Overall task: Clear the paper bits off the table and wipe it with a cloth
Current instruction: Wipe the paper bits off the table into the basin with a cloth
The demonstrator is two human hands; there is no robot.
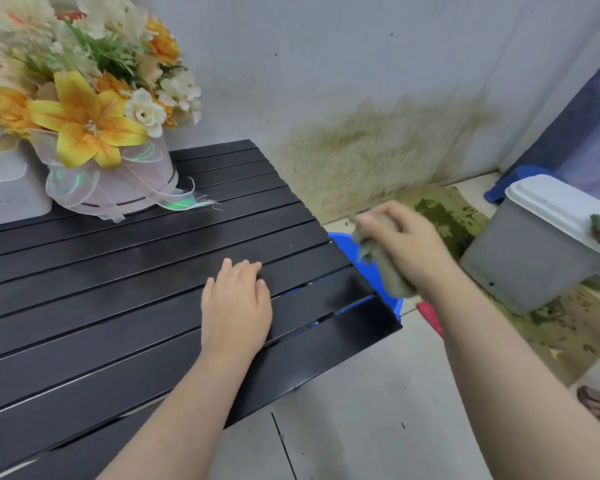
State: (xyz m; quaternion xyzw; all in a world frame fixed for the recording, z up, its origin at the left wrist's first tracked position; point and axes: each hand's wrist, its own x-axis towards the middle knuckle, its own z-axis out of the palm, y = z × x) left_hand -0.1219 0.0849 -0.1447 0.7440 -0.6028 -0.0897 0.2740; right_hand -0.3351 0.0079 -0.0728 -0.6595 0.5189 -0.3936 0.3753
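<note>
The black slatted table fills the left half of the view. My left hand rests flat on its slats near the right edge, fingers straight. Beyond that edge, my right hand grips a bunched grey-green cloth in the air, blurred by motion. I see no paper bits on the tabletop.
A flower arrangement in a white ribboned box stands at the table's back left beside a white container. A blue basin sits on the floor under the table's right edge, near a red handle. A grey lidded bin stands at the right.
</note>
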